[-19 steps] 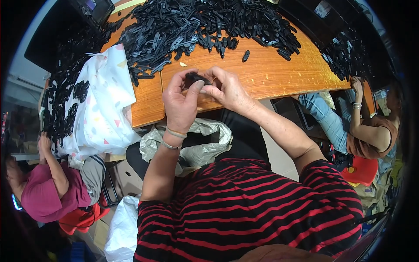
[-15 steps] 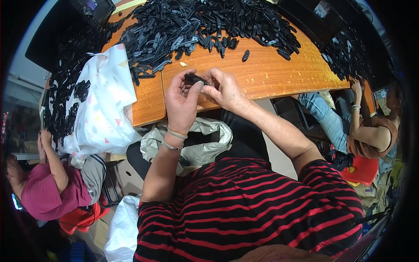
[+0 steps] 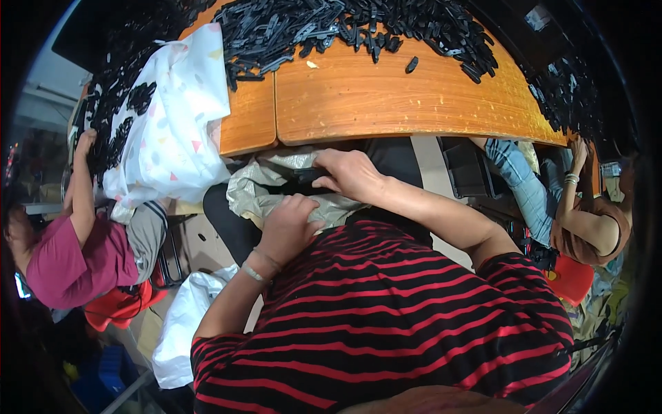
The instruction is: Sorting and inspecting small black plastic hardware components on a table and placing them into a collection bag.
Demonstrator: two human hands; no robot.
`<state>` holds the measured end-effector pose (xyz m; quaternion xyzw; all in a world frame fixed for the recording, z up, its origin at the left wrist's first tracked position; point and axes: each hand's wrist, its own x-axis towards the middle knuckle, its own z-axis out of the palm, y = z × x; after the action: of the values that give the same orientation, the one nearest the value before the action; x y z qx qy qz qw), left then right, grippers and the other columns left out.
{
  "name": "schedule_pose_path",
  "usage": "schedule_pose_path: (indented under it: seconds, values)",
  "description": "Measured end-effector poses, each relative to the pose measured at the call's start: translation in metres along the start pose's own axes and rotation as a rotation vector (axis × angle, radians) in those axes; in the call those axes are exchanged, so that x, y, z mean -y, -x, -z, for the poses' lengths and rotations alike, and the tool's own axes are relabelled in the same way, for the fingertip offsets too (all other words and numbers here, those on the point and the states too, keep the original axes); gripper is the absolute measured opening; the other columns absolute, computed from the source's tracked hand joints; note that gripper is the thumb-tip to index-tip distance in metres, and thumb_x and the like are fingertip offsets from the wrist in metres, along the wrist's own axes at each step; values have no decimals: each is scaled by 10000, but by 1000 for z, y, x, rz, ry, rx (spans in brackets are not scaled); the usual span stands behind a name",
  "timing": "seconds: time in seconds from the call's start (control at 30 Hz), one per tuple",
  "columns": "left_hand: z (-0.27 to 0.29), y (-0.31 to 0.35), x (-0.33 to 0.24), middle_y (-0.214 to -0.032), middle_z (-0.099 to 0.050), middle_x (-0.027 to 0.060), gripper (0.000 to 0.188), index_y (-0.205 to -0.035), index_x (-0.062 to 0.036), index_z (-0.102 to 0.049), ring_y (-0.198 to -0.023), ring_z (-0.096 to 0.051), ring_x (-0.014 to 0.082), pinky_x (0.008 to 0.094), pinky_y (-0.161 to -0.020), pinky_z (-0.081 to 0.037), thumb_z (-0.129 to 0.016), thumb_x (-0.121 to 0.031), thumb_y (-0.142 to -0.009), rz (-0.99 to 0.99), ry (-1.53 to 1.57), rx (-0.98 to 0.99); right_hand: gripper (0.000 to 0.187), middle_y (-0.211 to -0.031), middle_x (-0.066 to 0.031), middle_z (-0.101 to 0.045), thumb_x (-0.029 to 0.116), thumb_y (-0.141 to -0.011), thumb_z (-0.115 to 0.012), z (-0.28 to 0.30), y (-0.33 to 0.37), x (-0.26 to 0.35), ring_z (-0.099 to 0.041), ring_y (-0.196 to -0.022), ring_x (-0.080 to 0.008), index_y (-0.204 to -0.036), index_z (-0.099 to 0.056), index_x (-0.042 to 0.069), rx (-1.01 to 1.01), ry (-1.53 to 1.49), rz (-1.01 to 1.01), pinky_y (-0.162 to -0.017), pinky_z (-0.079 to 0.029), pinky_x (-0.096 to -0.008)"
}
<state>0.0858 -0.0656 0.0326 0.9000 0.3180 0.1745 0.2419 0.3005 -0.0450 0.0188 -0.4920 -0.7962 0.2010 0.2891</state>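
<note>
And here's the right hand [image 3: 352, 176] over the dark mouth of the pale woven sack [image 3: 247, 198], palm down, thumb and fingers bent with a small gap between them; a dark shape sits right at its fingertips, perhaps a black piece, perhaps only shadow, and I can't tell whether it is held; just to its left and nearer the body, the left hand [image 3: 293, 222] rests at the sack's near rim, fingers loosely curled, nothing else showing in it, its grip on the cloth impossible to judge; how much is done stays hidden, the sack's inside too dark to read; but plenty is left, a broad heap of black pieces [image 3: 289, 34] across the worktop [image 3: 386, 103], well beyond both hands; one loose black piece [image 3: 412, 65] lies apart from it, beyond the right hand and further right; the bare wood nearest the hands carries none!
</note>
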Motion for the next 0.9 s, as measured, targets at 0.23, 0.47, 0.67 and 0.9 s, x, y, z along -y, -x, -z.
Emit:
schedule_pose_path:
  seconds: [0.23,0.47,0.67,0.9]
  values:
    - [-47,35,26,-935,-563,137,253,-962,-78,-577,-902,-602,337,450,-725,-497,-691,-156,-750,282,-157,409,344,-994,-183,-605,253,-748,-719,-16,16,1,-644,-843,-359,-997,-614,39,344,132,-90,-706,-525,-453]
    - [-50,34,41,-937,-563,147,112,-904,-45,-580,-870,-622,334,402,-719,-532,-567,-74,-796,193,-278,260,235,-846,-158,-651,180,-784,-613,-39,29,14,-666,-783,-348,-971,-605,38,559,210,-15,-639,-529,-448]
    - [-56,27,51,-882,-587,127,109,-875,-58,-612,-807,-644,316,402,-646,-548,-551,-55,-785,158,-408,370,143,-800,-172,-689,122,-751,-578,-47,34,23,-677,-802,-357,-767,-706,61,804,204,5,-695,-537,-450]
    - [-18,-23,36,-937,-601,154,187,-963,-89,-612,-799,-621,366,461,-668,-510,-631,-94,-777,196,-117,146,158,-784,-194,-673,150,-718,-588,-38,40,14,-661,-795,-384,-765,-696,44,770,118,8,-678,-524,-469]
